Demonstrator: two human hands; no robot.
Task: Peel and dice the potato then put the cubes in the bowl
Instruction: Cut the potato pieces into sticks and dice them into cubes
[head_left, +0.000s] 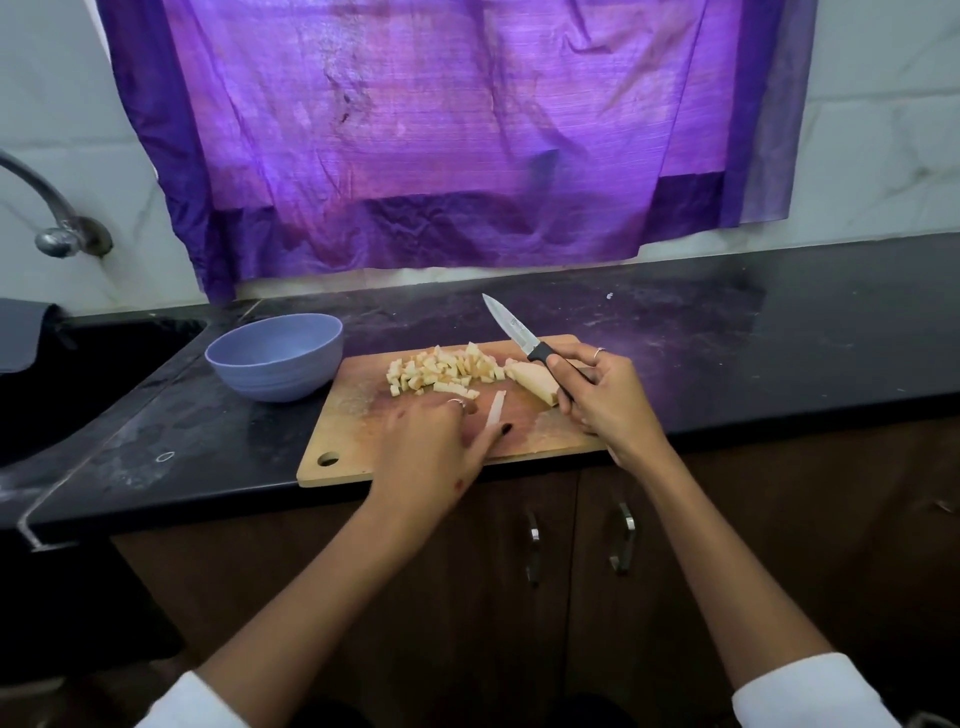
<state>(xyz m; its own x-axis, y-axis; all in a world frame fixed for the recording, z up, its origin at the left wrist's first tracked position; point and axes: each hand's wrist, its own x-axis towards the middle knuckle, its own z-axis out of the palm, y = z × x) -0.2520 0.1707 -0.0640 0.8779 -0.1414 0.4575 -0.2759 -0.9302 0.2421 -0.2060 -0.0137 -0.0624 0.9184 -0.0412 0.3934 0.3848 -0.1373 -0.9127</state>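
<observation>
Most of the potato is already diced: a heap of cubes (441, 371) sits at the far side of the cutting board (353, 447), with one uncut chunk (530, 379) just beside it on the right and a single thin strip (497, 410) lying loose nearer to me. The bowl (275, 358) stands just off the board's left end, and I see nothing in it.

My right hand (597, 400) is wrapped round the knife (524, 340) handle, blade raised off the board and pointing away and left. My left hand (436, 441) lies low on the board, fingers stretched toward the strip; whether they pinch it or only press on it I cannot tell, as the hand is blurred.

The risks, as I judge them: that strip is narrow, so my fingertips will sit close to the edge when I chop it. The board overhangs the counter (727, 338) edge and could tip under pressure. Cubes near the far rim could scatter when I scoop them toward the bowl.
</observation>
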